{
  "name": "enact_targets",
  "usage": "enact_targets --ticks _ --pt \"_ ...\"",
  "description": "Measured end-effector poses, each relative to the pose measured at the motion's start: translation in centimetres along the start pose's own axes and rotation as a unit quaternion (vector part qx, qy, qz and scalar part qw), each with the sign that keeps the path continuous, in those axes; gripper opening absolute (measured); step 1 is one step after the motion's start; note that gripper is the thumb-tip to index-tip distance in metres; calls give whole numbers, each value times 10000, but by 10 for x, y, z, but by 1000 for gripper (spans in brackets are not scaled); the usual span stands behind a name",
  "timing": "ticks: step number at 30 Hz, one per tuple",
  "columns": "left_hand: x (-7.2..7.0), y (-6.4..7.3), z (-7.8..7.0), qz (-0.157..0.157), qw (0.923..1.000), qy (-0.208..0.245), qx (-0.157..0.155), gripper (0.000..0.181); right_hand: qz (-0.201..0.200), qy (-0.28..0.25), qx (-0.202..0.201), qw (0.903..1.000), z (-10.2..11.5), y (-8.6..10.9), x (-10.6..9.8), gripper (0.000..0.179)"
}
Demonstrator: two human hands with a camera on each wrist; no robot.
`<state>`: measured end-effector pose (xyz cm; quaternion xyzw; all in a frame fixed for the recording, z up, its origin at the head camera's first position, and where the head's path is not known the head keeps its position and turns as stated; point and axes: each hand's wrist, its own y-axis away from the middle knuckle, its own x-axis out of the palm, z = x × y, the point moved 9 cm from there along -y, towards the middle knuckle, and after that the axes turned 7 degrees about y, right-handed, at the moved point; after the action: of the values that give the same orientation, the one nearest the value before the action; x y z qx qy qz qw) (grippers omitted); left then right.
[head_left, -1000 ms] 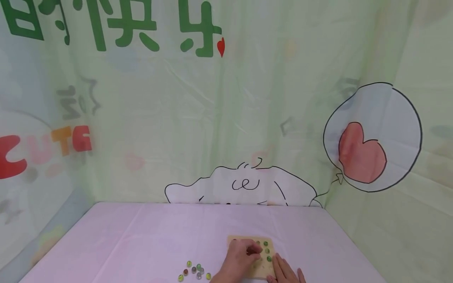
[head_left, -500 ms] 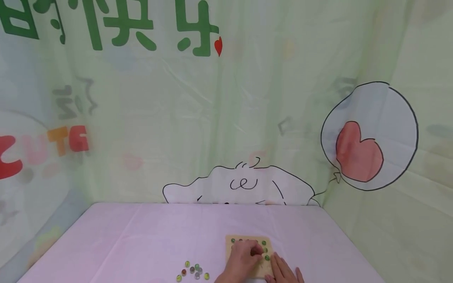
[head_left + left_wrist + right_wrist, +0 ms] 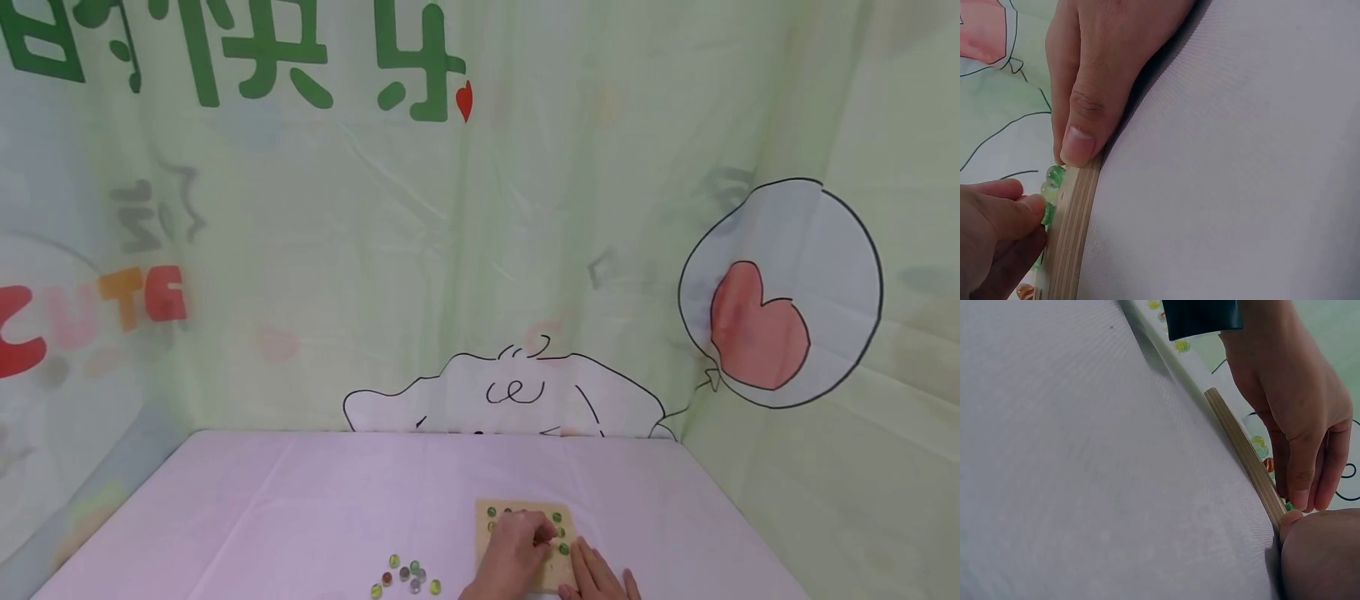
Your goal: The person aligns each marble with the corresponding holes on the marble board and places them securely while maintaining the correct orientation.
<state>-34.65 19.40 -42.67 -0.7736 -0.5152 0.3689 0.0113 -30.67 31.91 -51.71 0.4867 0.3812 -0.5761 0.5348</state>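
A square wooden board (image 3: 553, 577) lies on the pink cloth with marbles sitting on it. Over its middle is my left hand (image 3: 513, 546), thumb and fingertips closed on a green marble (image 3: 1049, 215) at the board's surface. Part of the board and its marbles are hidden under this hand. Along the board's right edge rests my right hand (image 3: 597, 575), fingers straight, with its thumb (image 3: 1079, 145) on the front edge. Green marbles (image 3: 564, 549) form a column beside the right fingers. More marbles (image 3: 491, 512) show at the far left corner.
A loose group of yellow, green, red-brown and clear marbles (image 3: 405, 574) lies on the table (image 3: 247, 517) to the left of the board. Printed cloth walls (image 3: 337, 250) stand behind the table and at both sides.
My left hand has shifted slightly at the board, baring more marbles at its far left corner. The right hand stays at the edge. The loose marbles keep their places; the view shifts slightly.
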Motion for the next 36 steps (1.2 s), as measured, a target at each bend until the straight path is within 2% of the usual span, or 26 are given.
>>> enact_targets --ticks 9,15,19,27,36 --pt "-4 1 4 97 9997 188 -75 15 295 5 172 9994 3 2 3 104" --pt "-13 3 0 195 9975 642 -201 13 310 41 189 9993 3 3 3 106" --pt "-21 7 -3 267 9952 904 -275 14 311 28 244 9992 0 1 5 110" --pt "-39 11 -14 161 9969 769 73 13 25 -59 121 9999 -2 2 7 115" --pt "-59 20 -9 204 9942 1059 -38 12 56 -249 76 9996 2 4 6 116"
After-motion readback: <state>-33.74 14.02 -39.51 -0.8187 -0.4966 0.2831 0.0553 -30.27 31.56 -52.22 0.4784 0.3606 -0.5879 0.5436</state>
